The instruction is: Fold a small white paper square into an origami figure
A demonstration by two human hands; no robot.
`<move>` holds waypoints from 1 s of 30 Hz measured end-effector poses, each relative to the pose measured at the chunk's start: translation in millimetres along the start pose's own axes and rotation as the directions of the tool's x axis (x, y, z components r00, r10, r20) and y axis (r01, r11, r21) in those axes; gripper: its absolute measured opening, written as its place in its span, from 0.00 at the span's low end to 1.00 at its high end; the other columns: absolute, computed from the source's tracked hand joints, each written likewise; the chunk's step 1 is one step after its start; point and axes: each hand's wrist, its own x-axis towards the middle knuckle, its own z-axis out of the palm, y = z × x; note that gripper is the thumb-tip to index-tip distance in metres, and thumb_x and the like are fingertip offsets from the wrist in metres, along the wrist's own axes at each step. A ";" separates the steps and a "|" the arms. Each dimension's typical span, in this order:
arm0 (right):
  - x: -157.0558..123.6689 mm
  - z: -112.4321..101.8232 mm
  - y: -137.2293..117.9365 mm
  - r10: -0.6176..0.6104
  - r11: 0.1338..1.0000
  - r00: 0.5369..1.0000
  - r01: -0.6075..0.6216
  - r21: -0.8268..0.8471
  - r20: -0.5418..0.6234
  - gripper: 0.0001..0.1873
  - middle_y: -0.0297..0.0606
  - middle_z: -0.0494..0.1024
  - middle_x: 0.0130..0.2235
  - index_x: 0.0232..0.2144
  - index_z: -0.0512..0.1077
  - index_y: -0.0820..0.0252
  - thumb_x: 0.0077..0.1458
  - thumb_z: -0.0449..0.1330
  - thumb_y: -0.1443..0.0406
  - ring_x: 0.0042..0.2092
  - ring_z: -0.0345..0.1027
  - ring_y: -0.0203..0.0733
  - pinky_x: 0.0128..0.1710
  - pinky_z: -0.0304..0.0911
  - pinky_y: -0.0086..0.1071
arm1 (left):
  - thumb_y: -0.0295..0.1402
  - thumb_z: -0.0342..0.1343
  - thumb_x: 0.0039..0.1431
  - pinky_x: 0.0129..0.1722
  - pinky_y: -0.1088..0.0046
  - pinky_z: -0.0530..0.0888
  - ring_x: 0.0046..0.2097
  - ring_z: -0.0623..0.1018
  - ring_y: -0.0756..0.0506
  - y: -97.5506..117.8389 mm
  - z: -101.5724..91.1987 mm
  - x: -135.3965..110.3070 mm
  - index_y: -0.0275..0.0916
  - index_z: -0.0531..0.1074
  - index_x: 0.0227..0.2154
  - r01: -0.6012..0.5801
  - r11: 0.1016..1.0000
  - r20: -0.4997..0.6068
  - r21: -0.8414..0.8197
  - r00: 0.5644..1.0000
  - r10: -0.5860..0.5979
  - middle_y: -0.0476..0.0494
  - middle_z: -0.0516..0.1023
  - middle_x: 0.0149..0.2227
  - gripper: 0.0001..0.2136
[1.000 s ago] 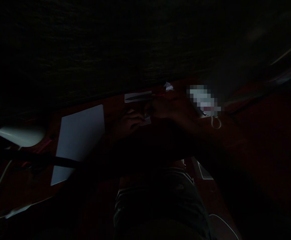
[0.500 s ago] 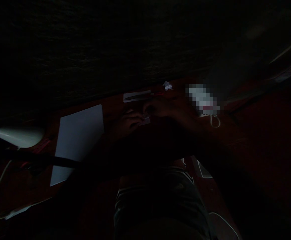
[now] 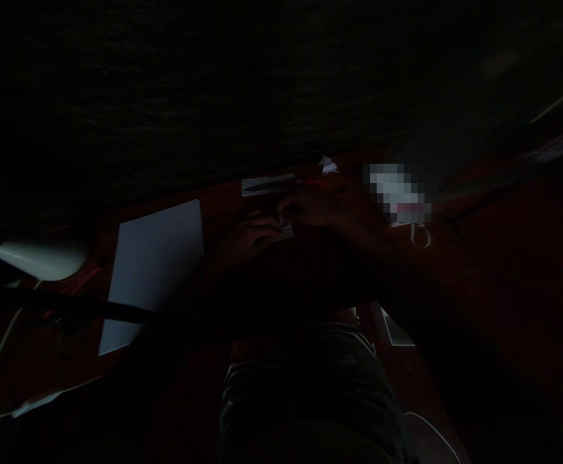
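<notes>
The scene is very dark. A small folded piece of pale paper (image 3: 284, 233) lies between my hands on the reddish-brown table. My left hand (image 3: 255, 231) has its bent fingers closed on the paper's left edge. From the upper right, my right hand (image 3: 308, 207) pinches the far side of the same paper. Just beyond my hands, a knife (image 3: 272, 185) with a dark blade and red handle rests on a white paper strip (image 3: 245, 188). A small folded paper shape (image 3: 328, 165) sits past the handle.
A large white sheet (image 3: 158, 245) lies at left, beside a pale lamp head (image 3: 42, 258) with a cord. A blurred-out whitish object (image 3: 397, 193) with a cord loop (image 3: 420, 236) lies at right. My lap is below the table's near edge.
The view has shifted slightly, moving things a little to the right. Both hands stay at the small paper, and its visible part looks slightly different between the fingers.
</notes>
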 end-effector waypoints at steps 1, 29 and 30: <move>-0.4 -0.7 -3.7 0.039 0.999 0.999 -0.038 -0.031 0.009 0.11 0.39 0.91 0.47 0.45 0.89 0.57 0.70 0.64 0.68 0.46 0.81 0.43 0.48 0.64 0.35 | 0.26 0.59 0.76 0.65 0.52 0.76 0.59 0.83 0.38 0.0 0.0 0.1 0.43 0.87 0.49 0.000 1.000 -0.002 0.000 1.000 0.000 0.42 0.89 0.56 0.12; -0.5 -4.9 -53.5 0.337 0.868 0.939 -0.285 -0.407 0.061 0.21 0.52 0.89 0.62 0.61 0.86 0.60 0.76 0.57 0.68 0.60 0.85 0.56 0.55 0.74 0.39 | 0.28 0.58 0.77 0.65 0.48 0.76 0.59 0.81 0.37 1.2 -2.2 -0.7 0.43 0.88 0.51 0.034 0.999 0.024 -0.004 0.999 -0.033 0.40 0.88 0.56 0.13; -0.3 -5.2 -54.1 0.338 0.863 0.938 -0.279 -0.421 0.072 0.22 0.53 0.89 0.62 0.62 0.86 0.60 0.77 0.56 0.68 0.61 0.84 0.57 0.55 0.74 0.40 | 0.27 0.58 0.76 0.66 0.48 0.76 0.59 0.81 0.36 0.7 -1.5 -0.8 0.43 0.88 0.51 0.033 0.999 0.020 -0.003 0.999 -0.032 0.40 0.88 0.57 0.13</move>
